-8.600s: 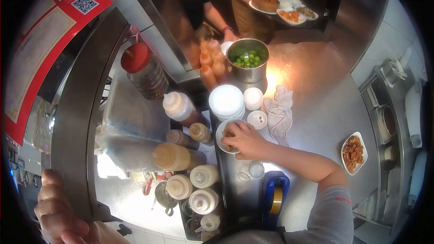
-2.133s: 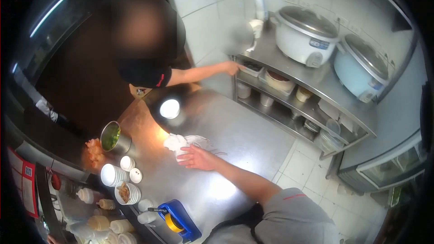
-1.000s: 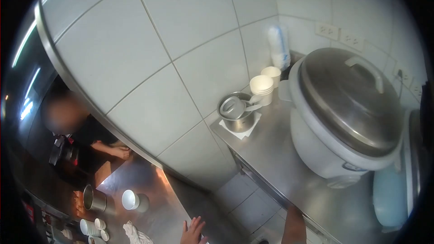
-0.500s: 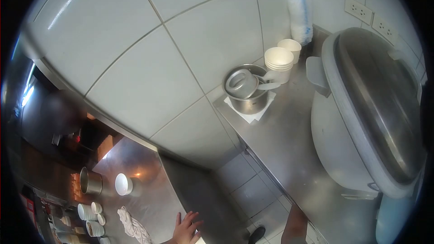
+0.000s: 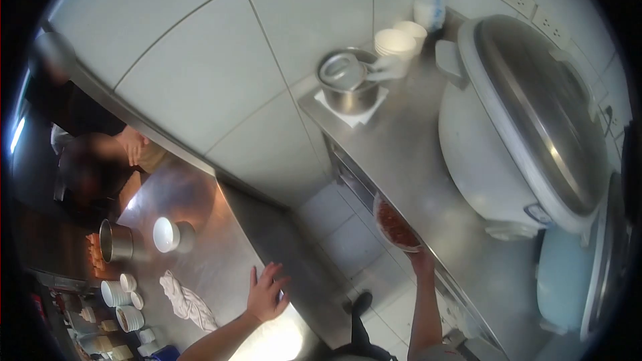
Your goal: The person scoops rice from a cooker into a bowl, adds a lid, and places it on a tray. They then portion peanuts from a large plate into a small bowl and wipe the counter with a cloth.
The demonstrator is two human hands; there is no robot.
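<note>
— White wall tiles back a steel counter (image 5: 207, 254) and a steel shelf unit. What's nearest?

— Left hand (image 5: 266, 292), fingers spread, lies flat at the counter's edge, holding nothing; a crumpled white cloth (image 5: 187, 301) lies just beside it.

— And the other hand?

— Right hand (image 5: 421, 262) grips the near rim of a plate of red food (image 5: 396, 224), which sits at the shelf unit's front edge, below the big white rice cooker (image 5: 515, 127).

— Farther from the cooker?

— A small steel pot (image 5: 348, 83) on a napkin and stacked paper cups (image 5: 396, 45) stand by the wall.
</note>
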